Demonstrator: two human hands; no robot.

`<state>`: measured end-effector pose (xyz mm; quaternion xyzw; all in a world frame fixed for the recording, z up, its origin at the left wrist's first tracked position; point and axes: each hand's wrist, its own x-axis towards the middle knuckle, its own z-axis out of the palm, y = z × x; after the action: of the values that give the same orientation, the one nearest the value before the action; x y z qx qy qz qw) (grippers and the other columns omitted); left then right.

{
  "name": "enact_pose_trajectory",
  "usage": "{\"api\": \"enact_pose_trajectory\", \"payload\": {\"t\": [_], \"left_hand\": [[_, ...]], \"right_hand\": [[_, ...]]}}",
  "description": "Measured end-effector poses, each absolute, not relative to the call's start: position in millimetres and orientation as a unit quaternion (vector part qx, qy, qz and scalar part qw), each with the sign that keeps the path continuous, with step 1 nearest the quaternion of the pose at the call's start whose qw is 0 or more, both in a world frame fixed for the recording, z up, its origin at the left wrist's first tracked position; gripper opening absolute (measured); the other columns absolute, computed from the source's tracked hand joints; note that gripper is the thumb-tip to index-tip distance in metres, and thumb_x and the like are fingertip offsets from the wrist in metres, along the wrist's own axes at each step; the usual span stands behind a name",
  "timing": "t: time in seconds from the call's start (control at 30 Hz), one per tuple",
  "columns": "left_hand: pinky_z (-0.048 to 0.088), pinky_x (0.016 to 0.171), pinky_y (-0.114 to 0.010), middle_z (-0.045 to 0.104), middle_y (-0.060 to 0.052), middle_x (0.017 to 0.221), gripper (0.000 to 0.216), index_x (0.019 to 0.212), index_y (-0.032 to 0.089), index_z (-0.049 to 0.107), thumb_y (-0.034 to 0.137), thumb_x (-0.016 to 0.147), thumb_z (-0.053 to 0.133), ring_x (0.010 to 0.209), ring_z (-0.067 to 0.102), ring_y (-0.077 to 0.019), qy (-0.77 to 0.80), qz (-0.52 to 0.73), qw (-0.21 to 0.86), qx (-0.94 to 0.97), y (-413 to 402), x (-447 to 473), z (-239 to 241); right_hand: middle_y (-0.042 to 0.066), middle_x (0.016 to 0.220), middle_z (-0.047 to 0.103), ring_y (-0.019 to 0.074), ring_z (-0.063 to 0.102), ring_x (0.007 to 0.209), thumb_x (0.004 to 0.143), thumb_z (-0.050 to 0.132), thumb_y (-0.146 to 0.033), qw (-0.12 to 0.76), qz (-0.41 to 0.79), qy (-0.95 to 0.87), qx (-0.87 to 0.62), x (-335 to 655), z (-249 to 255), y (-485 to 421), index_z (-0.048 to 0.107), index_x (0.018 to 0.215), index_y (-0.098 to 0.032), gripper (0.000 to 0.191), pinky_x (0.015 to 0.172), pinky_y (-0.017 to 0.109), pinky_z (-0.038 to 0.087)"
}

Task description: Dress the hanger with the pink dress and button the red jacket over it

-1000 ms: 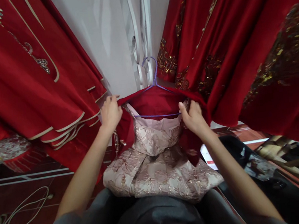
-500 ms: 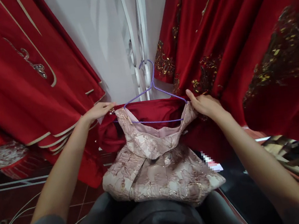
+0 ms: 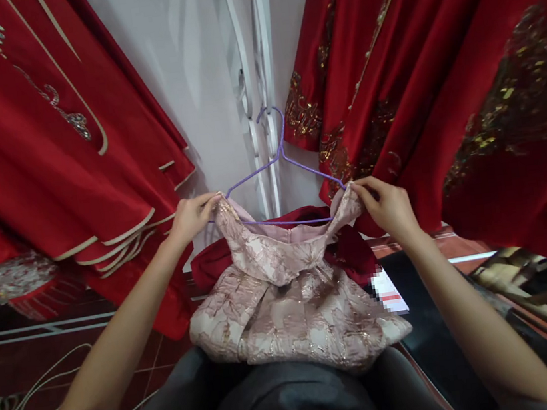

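A pale pink brocade dress (image 3: 290, 297) hangs from a purple wire hanger (image 3: 281, 163), and its skirt rests on my lap. My left hand (image 3: 194, 217) pinches the dress's left shoulder strap at the hanger's end. On the other side, my right hand (image 3: 387, 207) is closed on the right strap. A dark red garment (image 3: 350, 252) droops behind the pink dress, below the hanger bar. The hanger's hook sits against a white metal rack (image 3: 259, 99).
Red embroidered gowns hang at the left (image 3: 43, 141) and at the right (image 3: 440, 95), close on both sides. Cables (image 3: 37, 397) lie on the dark red tiled floor at lower left. A dark object and wooden pieces (image 3: 527, 292) sit at lower right.
The red garment has slid off the hanger's shoulders and now droops behind the pink dress. Both hands moved inward from the red cloth onto the pink dress's straps.
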<state>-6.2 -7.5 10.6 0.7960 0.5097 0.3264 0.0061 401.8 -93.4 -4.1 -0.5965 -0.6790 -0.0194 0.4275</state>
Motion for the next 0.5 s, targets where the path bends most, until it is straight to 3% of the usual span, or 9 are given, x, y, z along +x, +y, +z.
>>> {"api": "enact_pose_trajectory", "payload": {"t": [0.13, 0.23, 0.4, 0.5], "left_hand": [[0.043, 0.07, -0.027, 0.074, -0.011, 0.088, 0.049, 0.102, 0.016, 0.072, 0.045, 0.094, 0.034, 0.078, 0.067, -0.0237, 0.604, 0.296, -0.071, 0.737, -15.8, -16.5, -5.8], [0.04, 0.062, -0.027, 0.072, -0.012, 0.073, 0.049, 0.081, 0.016, 0.072, 0.044, 0.093, 0.035, 0.068, 0.065, -0.0237, 0.652, 0.21, -0.039, 0.728, -22.7, -29.4, -21.6], [0.042, 0.066, -0.027, 0.075, -0.01, 0.089, 0.041, 0.092, 0.018, 0.073, 0.044, 0.091, 0.041, 0.076, 0.068, -0.0241, 0.544, 0.165, 0.09, 0.818, -47.2, -18.4, -27.1], [0.044, 0.072, -0.025, 0.074, -0.005, 0.094, 0.039, 0.101, 0.021, 0.072, 0.043, 0.094, 0.041, 0.08, 0.067, -0.0199, 0.404, 0.148, 0.16, 0.888, -63.5, 15.0, -11.1]], "right_hand": [[0.013, 0.09, 0.073, 0.0287, 0.068, 0.084, 0.094, 0.04, -0.038, 0.396, -0.057, -0.609, -0.685, 408.5, -13.5, -91.4, 0.065, 0.106, -0.018, 0.034, 0.077, 0.035, 0.047], [0.018, 0.089, 0.073, 0.0326, 0.068, 0.085, 0.092, 0.04, -0.032, 0.314, -0.054, -0.573, -0.755, 412.7, -21.5, -95.3, 0.069, 0.101, -0.014, 0.034, 0.078, 0.04, 0.047], [0.015, 0.084, 0.072, 0.0314, 0.068, 0.079, 0.084, 0.051, -0.028, 0.134, 0.072, -0.626, -0.765, 393.2, -17.2, -118.0, 0.074, 0.083, -0.021, 0.025, 0.066, 0.038, 0.045], [0.012, 0.084, 0.071, 0.031, 0.066, 0.08, 0.086, 0.052, -0.032, 0.123, 0.085, -0.68, -0.717, 363.6, -4.1, -129.1, 0.074, 0.084, -0.025, 0.023, 0.066, 0.037, 0.043]]}}
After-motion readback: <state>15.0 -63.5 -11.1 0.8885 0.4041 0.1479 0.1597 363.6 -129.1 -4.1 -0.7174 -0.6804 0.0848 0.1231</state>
